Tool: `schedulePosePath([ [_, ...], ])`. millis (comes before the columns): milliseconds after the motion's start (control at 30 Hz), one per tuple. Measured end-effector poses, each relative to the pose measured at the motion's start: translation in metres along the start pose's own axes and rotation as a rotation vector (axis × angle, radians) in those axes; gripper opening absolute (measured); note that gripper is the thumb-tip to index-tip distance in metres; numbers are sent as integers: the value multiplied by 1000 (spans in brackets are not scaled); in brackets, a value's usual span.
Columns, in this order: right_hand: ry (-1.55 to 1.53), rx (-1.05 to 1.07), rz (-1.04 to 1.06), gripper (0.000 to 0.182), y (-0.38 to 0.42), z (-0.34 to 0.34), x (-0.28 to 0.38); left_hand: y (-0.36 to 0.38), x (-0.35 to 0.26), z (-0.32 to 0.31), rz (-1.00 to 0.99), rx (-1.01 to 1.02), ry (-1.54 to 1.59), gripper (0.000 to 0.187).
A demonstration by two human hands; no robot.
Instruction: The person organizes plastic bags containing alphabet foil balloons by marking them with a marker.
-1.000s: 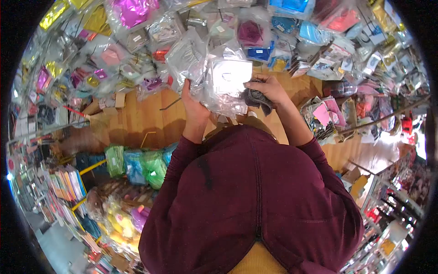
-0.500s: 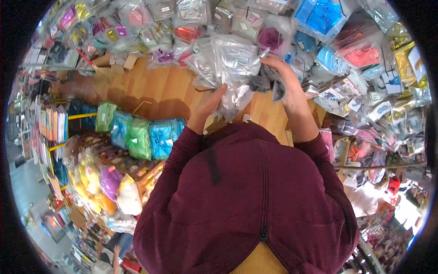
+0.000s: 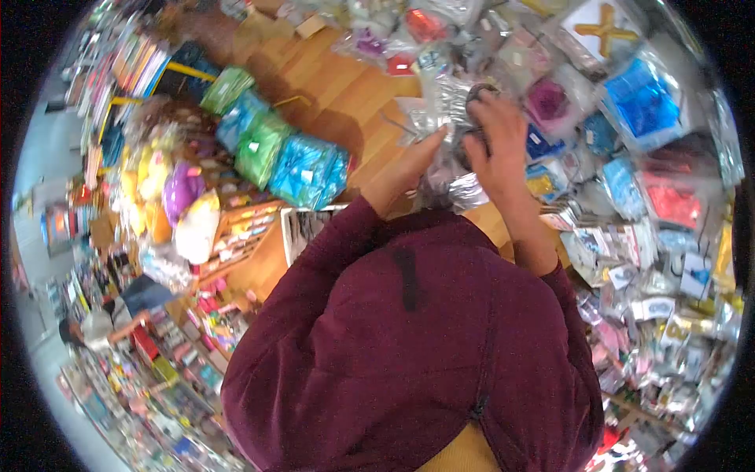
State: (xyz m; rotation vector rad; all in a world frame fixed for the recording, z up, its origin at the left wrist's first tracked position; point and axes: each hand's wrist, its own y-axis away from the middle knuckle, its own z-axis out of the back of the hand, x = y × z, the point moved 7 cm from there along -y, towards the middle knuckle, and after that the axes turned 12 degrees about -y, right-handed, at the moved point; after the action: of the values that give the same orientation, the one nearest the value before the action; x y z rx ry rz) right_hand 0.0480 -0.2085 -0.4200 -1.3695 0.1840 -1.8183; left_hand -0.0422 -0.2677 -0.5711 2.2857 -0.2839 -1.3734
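My left hand (image 3: 415, 167) is closed on the lower left edge of a silver plastic packet (image 3: 450, 96), thumb on top. Crinkled clear and silver film hangs below it. On the packet's right side is my right hand (image 3: 501, 141), blurred, its fingers curved with the thumb apart. Between its thumb and fingers shows part of a dark grey fuzzy cloth item (image 3: 476, 135), mostly hidden by the hand. Close beyond the hands hang clear bags, one with a purple item (image 3: 546, 101) and one with a red item (image 3: 425, 25).
Bagged goods, including a blue one (image 3: 643, 98) and a coral one (image 3: 672, 200), fill the right side. At left are green and blue packs (image 3: 303, 169), a yellow hook (image 3: 292, 101) and bagged plush toys (image 3: 185, 189). Wooden floor (image 3: 346, 90) shows between. Another person (image 3: 98, 326) is at far left.
The view has turned, so the surroundings shift and tilt. My right hand has moved in over the packet, covering most of the grey item. My left hand still grips the packet.
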Motion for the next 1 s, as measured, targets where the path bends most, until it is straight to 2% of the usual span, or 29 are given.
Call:
schedulePosePath([
  [33, 215, 242, 79, 33, 10, -26, 4, 6, -8, -7, -42, 42, 96, 39],
  [67, 301, 379, 17, 42, 27, -45, -8, 14, -12, -7, -43, 5, 103, 39],
  [167, 205, 365, -14, 39, 37, -49, -41, 32, -9, -2, 187, -205, -424, 42],
  [200, 167, 333, -48, 34, 37, -46, -53, 23, 13, 1, 69, -150, -232, 45],
  [233, 158, 338, -48, 34, 36, -44, -63, 27, 14, 0, 74, -160, -230, 45],
  [300, -80, 388, -263, 31, 37, -38, -95, 34, 15, -9, 51, -172, -442, 47],
  [333, -81, 388, -262, 31, 34, -32, -102, 28, 31, -8, 121, -159, -458, 49],
  [367, -44, 451, -384, 31, 34, -29, -116, 24, 40, -6, 117, -159, -461, 49],
  [400, -5, 513, -510, 31, 37, -24, -130, 22, 46, -12, 103, -74, -526, 49],
  [433, -3, 510, -509, 31, 38, -14, -143, 24, 41, -23, 89, 11, -591, 49],
  [467, -6, 463, -572, 31, 42, 0, -161, 29, 36, -34, 64, 62, -452, 50],
  [500, -9, 415, -631, 31, 42, 10, -173, 20, 44, -28, 58, 65, -454, 50],
  [533, -7, 411, -628, 31, 36, 18, -167, 5, 63, -8, 135, 2, -569, 49],
  [600, 52, -45, -475, 27, 14, 71, -127, -4, 78, 3, 229, -50, -685, 48],
  [633, 55, -54, -482, 27, 9, 77, -108, -6, 72, 2, 196, -99, -575, 47],
  [700, 77, -106, -228, 26, -2, 78, -50, -7, 57, -7, 163, -131, -476, 46],
  [767, 160, 58, -3, 26, 14, 48, -29, 0, 29, -33, 79, -34, -504, 58],
  [800, 233, 189, 38, 26, 24, 27, -19, 18, -3, -58, 60, 58, -698, 49],
  [833, 304, 322, 77, 27, 34, 11, -15, 14, 3, -62, 55, 72, -705, 49],
  [867, 314, 313, 73, 27, 38, 13, -18, 8, 11, -66, -14, 104, -621, 46],
  [900, 196, 288, -48, 26, 41, 19, -29, 3, 19, -69, -81, 131, -532, 43],
  [933, 74, 256, -163, 26, 42, 24, -41, 0, 20, -70, -133, 106, -615, 42],
  [967, 77, 247, -162, 26, 42, 27, -46, -3, 24, -73, -137, 112, -622, 42],
  [1000, 65, 236, -208, 25, 45, 30, -55, -3, 29, -75, -63, 111, -503, 41],
])
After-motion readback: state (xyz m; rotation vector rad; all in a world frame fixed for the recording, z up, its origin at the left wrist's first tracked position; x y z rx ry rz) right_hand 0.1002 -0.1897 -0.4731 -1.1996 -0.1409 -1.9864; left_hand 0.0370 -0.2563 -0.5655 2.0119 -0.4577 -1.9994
